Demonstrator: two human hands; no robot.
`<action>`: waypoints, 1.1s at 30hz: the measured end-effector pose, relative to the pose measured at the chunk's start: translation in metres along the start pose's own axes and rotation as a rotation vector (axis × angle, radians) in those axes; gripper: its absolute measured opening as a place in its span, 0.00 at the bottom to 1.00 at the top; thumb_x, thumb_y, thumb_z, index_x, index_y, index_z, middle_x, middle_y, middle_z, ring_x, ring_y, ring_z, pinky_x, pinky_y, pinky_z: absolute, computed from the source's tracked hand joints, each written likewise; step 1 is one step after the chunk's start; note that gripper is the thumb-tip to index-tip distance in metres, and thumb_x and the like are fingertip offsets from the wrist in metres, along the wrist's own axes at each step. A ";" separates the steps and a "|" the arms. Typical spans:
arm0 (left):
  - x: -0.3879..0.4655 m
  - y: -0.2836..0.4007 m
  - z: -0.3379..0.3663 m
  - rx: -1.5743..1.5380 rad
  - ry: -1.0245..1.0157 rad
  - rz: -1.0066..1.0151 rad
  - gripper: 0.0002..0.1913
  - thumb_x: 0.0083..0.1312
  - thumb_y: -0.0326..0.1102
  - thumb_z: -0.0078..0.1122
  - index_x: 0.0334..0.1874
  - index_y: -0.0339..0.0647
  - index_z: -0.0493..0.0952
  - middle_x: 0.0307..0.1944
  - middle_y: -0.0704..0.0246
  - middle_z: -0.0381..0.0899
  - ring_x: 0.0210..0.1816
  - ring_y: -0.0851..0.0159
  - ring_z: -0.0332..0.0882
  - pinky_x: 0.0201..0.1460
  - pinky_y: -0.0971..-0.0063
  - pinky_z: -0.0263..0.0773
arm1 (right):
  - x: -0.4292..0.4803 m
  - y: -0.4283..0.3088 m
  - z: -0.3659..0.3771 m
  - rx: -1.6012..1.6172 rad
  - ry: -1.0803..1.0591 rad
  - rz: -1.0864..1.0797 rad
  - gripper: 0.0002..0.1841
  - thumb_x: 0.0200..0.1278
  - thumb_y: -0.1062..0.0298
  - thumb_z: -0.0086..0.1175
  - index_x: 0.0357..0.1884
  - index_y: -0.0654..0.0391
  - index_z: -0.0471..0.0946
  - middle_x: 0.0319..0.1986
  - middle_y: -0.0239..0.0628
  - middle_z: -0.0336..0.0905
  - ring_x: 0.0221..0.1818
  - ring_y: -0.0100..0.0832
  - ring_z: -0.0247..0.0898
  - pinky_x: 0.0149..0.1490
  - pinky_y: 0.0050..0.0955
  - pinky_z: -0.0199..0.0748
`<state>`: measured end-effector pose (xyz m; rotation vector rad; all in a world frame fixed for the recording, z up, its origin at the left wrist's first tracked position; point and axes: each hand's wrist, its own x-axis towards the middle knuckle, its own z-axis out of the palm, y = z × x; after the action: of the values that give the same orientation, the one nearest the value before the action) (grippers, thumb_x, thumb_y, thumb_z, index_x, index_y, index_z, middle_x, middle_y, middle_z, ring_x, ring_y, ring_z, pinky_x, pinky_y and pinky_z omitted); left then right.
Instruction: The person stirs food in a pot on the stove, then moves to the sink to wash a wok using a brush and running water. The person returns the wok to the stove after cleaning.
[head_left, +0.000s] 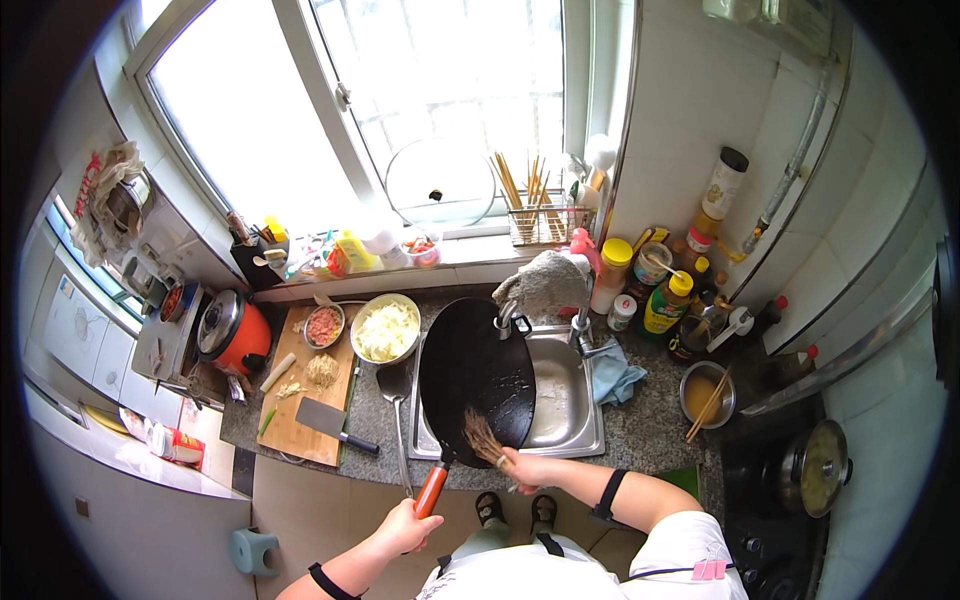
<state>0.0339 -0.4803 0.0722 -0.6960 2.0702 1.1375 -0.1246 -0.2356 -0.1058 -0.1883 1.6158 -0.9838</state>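
My left hand (405, 529) grips the orange-brown handle (432, 489) of a black wok (469, 367). The wok lies tilted over the left side of a stainless steel sink (559, 405), its dark inner surface facing me. Wet streaks show inside it. In my right hand (529, 469) is a bundled twig brush (484, 439), its bristles at the wok's near right inner wall. A faucet spout (507, 319) with a grey cloth (544, 281) over it reaches above the wok's far rim. Left of the wok lies a metal spatula (397, 405), its handle end close to my left hand.
A wooden cutting board (300, 390) holds a cleaver (322, 416), cut vegetables and a bowl of chopped meat (325, 328). Beside it stands a bowl of shredded cabbage (385, 330). Bottles (667, 304), a blue cloth (616, 373) and a bowl with chopsticks (705, 394) sit right; a lidded pot (817, 469) is on the stove.
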 end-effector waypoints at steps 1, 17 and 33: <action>-0.001 -0.001 0.000 0.008 -0.003 -0.013 0.17 0.63 0.39 0.65 0.39 0.36 0.66 0.18 0.70 0.72 0.15 0.72 0.71 0.15 0.76 0.65 | -0.008 0.000 0.004 -0.125 0.107 -0.017 0.31 0.70 0.52 0.40 0.71 0.56 0.55 0.44 0.54 0.74 0.29 0.39 0.76 0.32 0.34 0.77; 0.052 -0.057 0.007 -0.181 -0.157 0.042 0.18 0.63 0.42 0.66 0.39 0.39 0.66 0.18 0.73 0.69 0.13 0.73 0.68 0.13 0.77 0.63 | -0.074 -0.001 -0.181 -0.716 0.673 -0.017 0.30 0.67 0.70 0.43 0.71 0.48 0.56 0.66 0.55 0.57 0.61 0.55 0.67 0.61 0.45 0.69; 0.117 -0.098 0.054 -0.456 -0.359 0.026 0.12 0.74 0.44 0.49 0.39 0.43 0.66 0.20 0.73 0.68 0.14 0.75 0.66 0.15 0.78 0.64 | 0.071 -0.015 -0.109 -0.845 0.842 -0.134 0.14 0.66 0.59 0.47 0.45 0.53 0.81 0.32 0.44 0.82 0.32 0.38 0.81 0.37 0.37 0.79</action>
<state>0.0456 -0.4961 -0.0883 -0.6160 1.5374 1.6418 -0.2470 -0.2346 -0.1516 -0.5020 2.7717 -0.4065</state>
